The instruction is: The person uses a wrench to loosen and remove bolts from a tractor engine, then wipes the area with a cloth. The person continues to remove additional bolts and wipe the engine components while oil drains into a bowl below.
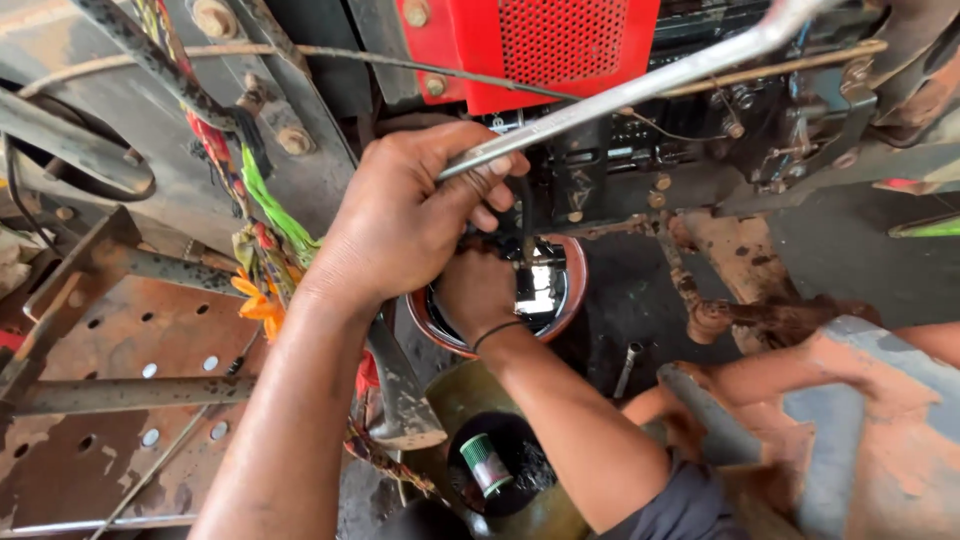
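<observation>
Left hand [405, 215] is clenched round the near end of a long silver spanner [640, 85], thumb and fingers wrapped over its shank, with the bar running up and to the right until its far end is cut off by the top edge. Right hand [478, 290] sits just below and partly under the left, over a round red-rimmed bowl [572, 290] of dark, shiny liquid. Its fingers are tucked out of sight behind the left hand and a small dark fitting, so I cannot tell whether it grips anything. A black band circles that wrist.

What the spanner's near end bears on is hidden too; the left fingers and dark machine parts cover the spot. Behind the hands the machine's underside is a crowd of black parts and bolts that are hard to tell apart, below a red perforated panel [560, 40] cropped at the top.

Left of the arms lies a rusty plate with holes [130, 350], crossed by grey bars. A strand of coloured threads and an orange flower [262, 300] hangs beside the left forearm. Below the bowl stands a greenish funnel [460, 395] with a dark well, and in it lies a small green-and-white cylinder [485, 465]. A short metal tool [627, 365] lies on the dark floor, right of the right forearm. Rust-orange frame parts [790, 330] fill the lower right, blurred.
</observation>
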